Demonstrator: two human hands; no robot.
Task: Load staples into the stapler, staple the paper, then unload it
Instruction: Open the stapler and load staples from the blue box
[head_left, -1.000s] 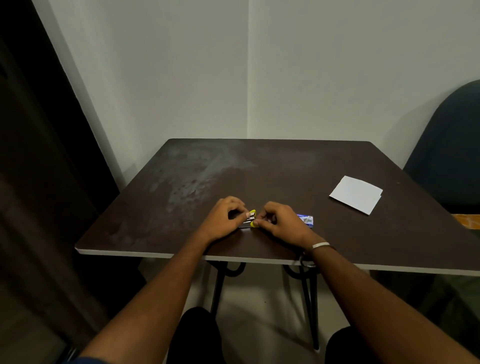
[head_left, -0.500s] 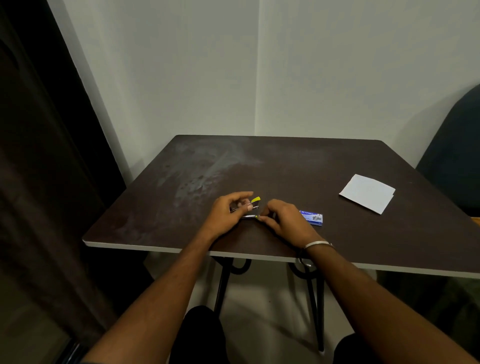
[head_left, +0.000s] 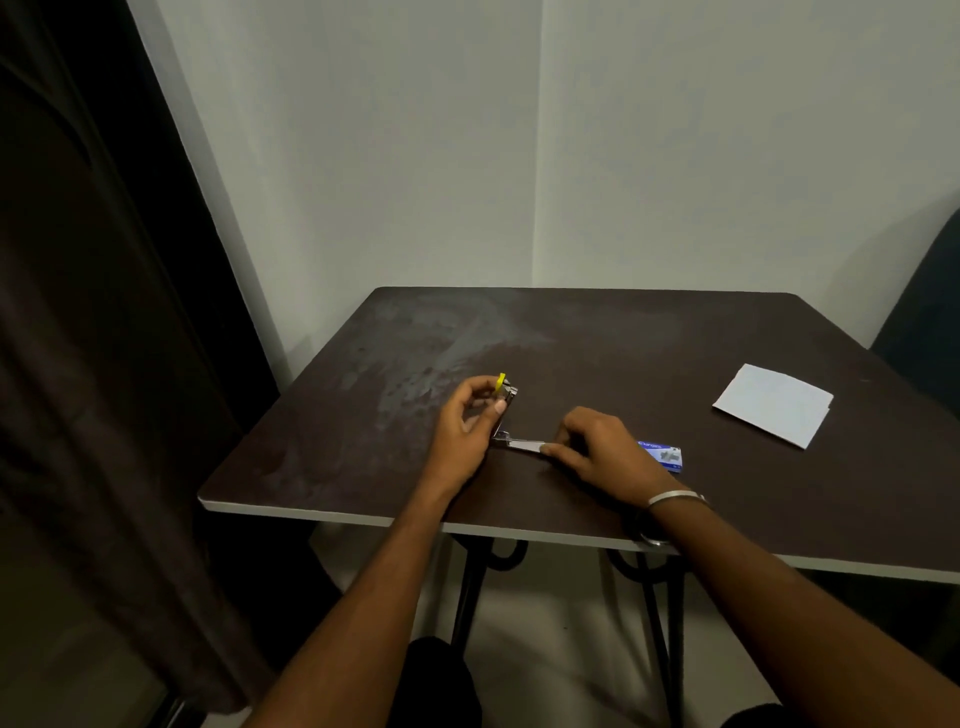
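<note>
A small stapler (head_left: 511, 439) with a yellow top lies hinged wide open near the front of the dark table (head_left: 597, 364). My left hand (head_left: 467, 423) pinches its lifted yellow-tipped upper arm, which points up. My right hand (head_left: 592, 449) presses down on the metal base and tray, which lies flat on the table. A small blue staple box (head_left: 662, 455) rests just right of my right hand. A white folded paper (head_left: 774, 404) lies further to the right. Whether staples sit in the tray is too small to tell.
The table stands against a pale wall. A dark curtain (head_left: 104, 364) hangs on the left. A dark chair back (head_left: 930, 312) sits at the far right. The table's front edge (head_left: 519, 530) runs just under my wrists.
The stapler went from shut between both hands to hinged wide open. My left hand raised the yellow upper arm while my right hand kept the base on the table.
</note>
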